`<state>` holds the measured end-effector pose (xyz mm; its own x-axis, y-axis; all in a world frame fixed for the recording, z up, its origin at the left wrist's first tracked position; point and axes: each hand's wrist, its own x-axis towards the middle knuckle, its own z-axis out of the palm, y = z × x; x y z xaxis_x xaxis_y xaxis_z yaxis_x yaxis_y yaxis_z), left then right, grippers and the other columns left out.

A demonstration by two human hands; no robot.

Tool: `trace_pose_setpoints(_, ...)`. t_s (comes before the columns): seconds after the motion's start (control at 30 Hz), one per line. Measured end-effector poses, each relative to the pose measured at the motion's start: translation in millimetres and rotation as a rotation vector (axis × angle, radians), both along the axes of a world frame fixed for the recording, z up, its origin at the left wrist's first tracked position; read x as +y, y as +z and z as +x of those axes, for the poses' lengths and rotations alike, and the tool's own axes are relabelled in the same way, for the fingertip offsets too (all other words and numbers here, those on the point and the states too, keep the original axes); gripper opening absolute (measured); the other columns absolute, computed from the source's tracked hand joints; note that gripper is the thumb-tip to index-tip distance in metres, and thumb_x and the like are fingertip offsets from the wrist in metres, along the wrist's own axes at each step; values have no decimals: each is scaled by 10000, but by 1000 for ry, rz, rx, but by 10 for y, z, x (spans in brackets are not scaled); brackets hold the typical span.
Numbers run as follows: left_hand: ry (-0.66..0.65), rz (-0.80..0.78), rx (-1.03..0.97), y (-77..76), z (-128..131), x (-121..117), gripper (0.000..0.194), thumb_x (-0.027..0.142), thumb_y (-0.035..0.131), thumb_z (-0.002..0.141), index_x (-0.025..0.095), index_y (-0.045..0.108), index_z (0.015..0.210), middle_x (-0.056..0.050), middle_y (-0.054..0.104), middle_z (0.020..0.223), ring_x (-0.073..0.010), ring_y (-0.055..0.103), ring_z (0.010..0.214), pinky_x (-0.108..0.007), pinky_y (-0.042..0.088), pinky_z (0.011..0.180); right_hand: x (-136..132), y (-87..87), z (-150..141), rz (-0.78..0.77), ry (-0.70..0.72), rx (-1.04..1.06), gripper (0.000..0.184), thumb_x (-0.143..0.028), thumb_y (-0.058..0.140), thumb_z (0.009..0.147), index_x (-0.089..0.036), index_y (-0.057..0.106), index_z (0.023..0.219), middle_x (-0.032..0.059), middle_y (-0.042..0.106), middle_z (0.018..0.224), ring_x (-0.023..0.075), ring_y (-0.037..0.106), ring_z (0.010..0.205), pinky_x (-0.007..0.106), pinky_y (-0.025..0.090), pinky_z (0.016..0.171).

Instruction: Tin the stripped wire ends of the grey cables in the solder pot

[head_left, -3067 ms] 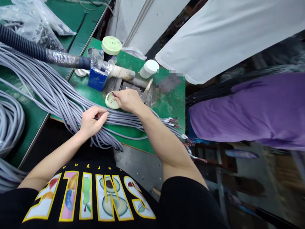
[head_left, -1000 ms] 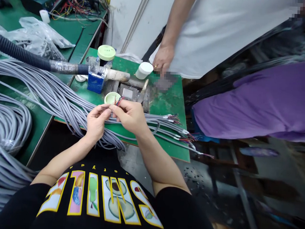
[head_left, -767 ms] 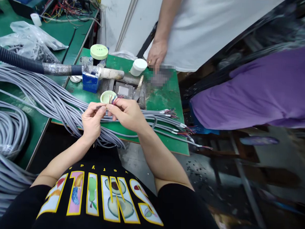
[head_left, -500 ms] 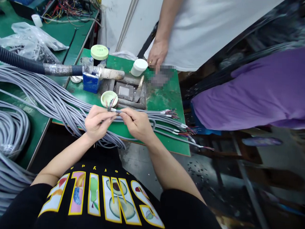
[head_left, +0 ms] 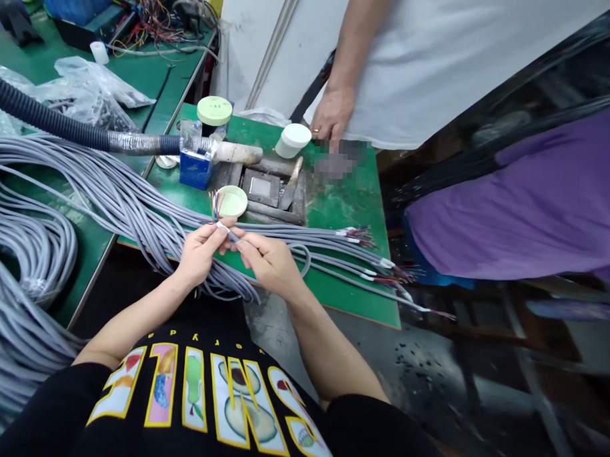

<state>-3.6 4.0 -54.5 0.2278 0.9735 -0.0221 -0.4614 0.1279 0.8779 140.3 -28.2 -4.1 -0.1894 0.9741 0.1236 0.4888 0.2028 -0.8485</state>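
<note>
Pinching one gray cable (head_left: pixel 233 237) near its stripped end, left hand (head_left: pixel 198 255) closed narrow on it, right hand (head_left: pixel 272 264) gripping just behind, center of the frame. Two-handed hold probably steadies the limp cable and leaves the fanned colored wires (head_left: pixel 215 203) free, pointing up beside the pale green dish (head_left: pixel 232 202). Other gray cables (head_left: pixel 131 194) lie bundled from left of frame to center right, stripped ends roughly together, likely for easy reach. Hose nozzle (head_left: pixel 240 153) aims over the dark metal tray (head_left: pixel 300 205), presumably for fumes. Fingers cover part of the held cable; its far end can't be traced in the bundle. Pixelated patch (head_left: pixel 340 162) under a co-worker's hand (head_left: pixel 334 113), upper right, unreadable; co-worker's upper body cut off, dish contents unclear
</note>
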Motion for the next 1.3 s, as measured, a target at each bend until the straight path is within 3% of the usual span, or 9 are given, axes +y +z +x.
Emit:
trace_pose_setpoints(0.1,-20,47,83,38,-28,-12,441,548,753,666,142,760,838,-14,645,604,-89,505,537,-217,404,513,23,33,57,28,15,11,294,-328,511,894,-184,645,675,17,664,643,138,604,610,260,439,591)
trace_pose_setpoints(0.17,-29,118,155,71,-43,-24,415,546,737,686,143,762,783,-27,652,607,-114,538,567,-235,431,543,59,83,100,139,-13,29,247,-333,544,889,-197,698,753,34,712,759,161,644,737,283,479,684)
trace_pose_setpoints(0.27,-57,240,202,113,-50,-42,385,537,698,736,158,751,692,-34,651,595,-149,584,630,-268,478,635,125,173,95,269,-34,27,233,-326,564,889,-205,709,753,26,687,724,160,627,751,300,484,733)
trace_pose_setpoints(0.5,-105,430,262,94,-71,-55,322,470,674,786,174,765,696,-56,720,755,-180,642,773,-301,500,783,224,333,-111,292,44,-74,257,-248,587,855,-183,598,606,2,561,644,120,530,633,266,415,618)
trace_pose_setpoints(0.67,-220,369,271,91,-110,-51,375,518,691,752,164,751,643,-60,721,715,-171,650,720,-279,510,737,304,341,-89,288,184,-84,291,-189,581,833,-172,565,543,-6,534,602,100,500,583,253,387,578)
trace_pose_setpoints(0.87,-358,241,263,67,-126,-48,438,563,711,709,141,725,593,-47,688,598,-121,590,566,-232,467,588,378,304,3,258,299,46,162,-155,625,786,-176,705,646,-11,585,566,95,517,556,233,395,534)
trace_pose_setpoints(1.07,-387,168,214,83,-130,-15,430,546,743,682,123,711,609,-43,681,572,-95,546,510,-219,437,545,404,237,41,213,218,263,83,-192,716,723,-205,751,649,-7,619,553,98,523,532,246,394,509)
trace_pose_setpoints(1.3,-343,91,171,76,-146,54,424,536,783,631,119,713,655,-46,685,558,-110,571,517,-230,460,556,480,57,71,223,-153,541,159,-361,779,653,-229,722,584,-7,616,556,126,545,556,284,435,540)
